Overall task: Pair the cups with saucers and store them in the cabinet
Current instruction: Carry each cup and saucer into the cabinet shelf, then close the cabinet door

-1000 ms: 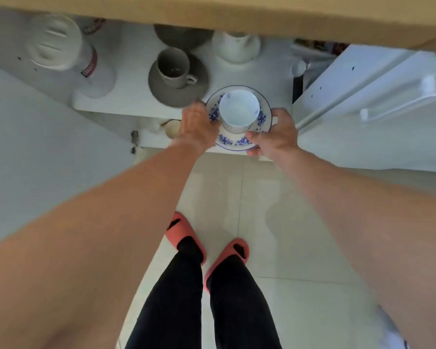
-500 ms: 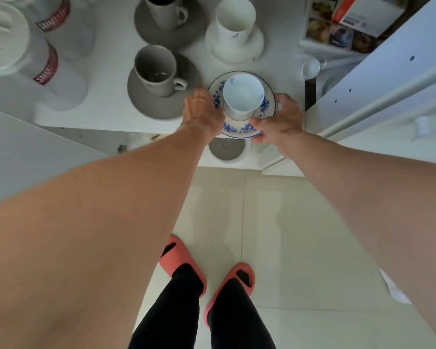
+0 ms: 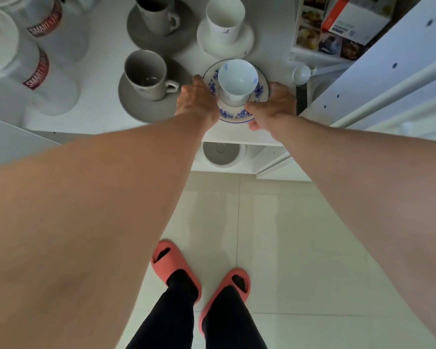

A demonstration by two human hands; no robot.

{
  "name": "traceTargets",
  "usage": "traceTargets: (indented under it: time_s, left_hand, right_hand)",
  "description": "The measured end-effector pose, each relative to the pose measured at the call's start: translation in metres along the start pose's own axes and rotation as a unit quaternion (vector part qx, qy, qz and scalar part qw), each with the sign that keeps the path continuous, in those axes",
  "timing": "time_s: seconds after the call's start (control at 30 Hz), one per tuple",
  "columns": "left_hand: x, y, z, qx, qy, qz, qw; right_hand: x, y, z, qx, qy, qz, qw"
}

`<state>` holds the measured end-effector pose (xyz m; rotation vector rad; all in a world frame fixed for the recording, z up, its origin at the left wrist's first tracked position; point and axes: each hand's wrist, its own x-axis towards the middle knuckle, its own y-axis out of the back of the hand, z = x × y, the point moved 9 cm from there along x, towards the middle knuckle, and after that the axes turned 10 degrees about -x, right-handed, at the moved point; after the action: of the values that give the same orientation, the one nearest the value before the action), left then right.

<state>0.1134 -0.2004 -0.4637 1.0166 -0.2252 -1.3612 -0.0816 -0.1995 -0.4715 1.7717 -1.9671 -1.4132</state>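
A white cup (image 3: 237,79) stands upright on a blue-flowered saucer (image 3: 237,114) at the front of the white cabinet shelf (image 3: 101,102). My left hand (image 3: 196,99) grips the saucer's left rim and my right hand (image 3: 272,104) grips its right rim. To the left, a grey cup (image 3: 146,74) sits on a grey saucer (image 3: 134,104). Behind them stand another grey cup on a grey saucer (image 3: 159,16) and a tall white cup (image 3: 224,16) on a white saucer (image 3: 224,44).
White jars with red labels (image 3: 35,71) fill the shelf's left side. An open cabinet door (image 3: 388,71) stands at the right, with boxes (image 3: 337,26) and a white scoop (image 3: 302,74) beside it. A lower shelf holds a round white container (image 3: 222,154). My feet in red slippers stand on tiled floor.
The cup and saucer in both hands have moved further in over the shelf, beside the grey cup. My view has shifted up, so more of the shelf shows.
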Motion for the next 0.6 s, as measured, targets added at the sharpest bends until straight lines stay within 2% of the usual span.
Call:
traceTargets:
  time_s: [0.1, 0.23, 0.37, 0.5, 0.6]
  left_hand:
    - [-0.017, 0.003, 0.001, 0.002, -0.016, 0.002, 1.0]
    - [-0.055, 0.012, 0.001, -0.003, -0.048, -0.002, 0.999]
    - [-0.106, 0.035, -0.007, 0.019, -0.069, -0.015, 0.997]
    - [-0.176, 0.086, -0.037, 0.033, -0.018, 0.02, 0.999]
    - [-0.247, 0.117, -0.074, 0.056, 0.038, 0.029, 0.997]
  right_hand:
    - [-0.013, 0.009, -0.006, -0.103, 0.029, 0.044, 0.993]
    - [-0.045, 0.016, 0.003, -0.153, 0.036, 0.027, 0.987]
    - [-0.092, 0.031, 0.008, -0.251, 0.077, 0.019, 0.965]
    - [-0.171, 0.039, -0.008, -0.249, 0.098, 0.011, 0.963]
    - [-0.249, 0.025, -0.01, -0.271, 0.112, -0.049, 0.955]
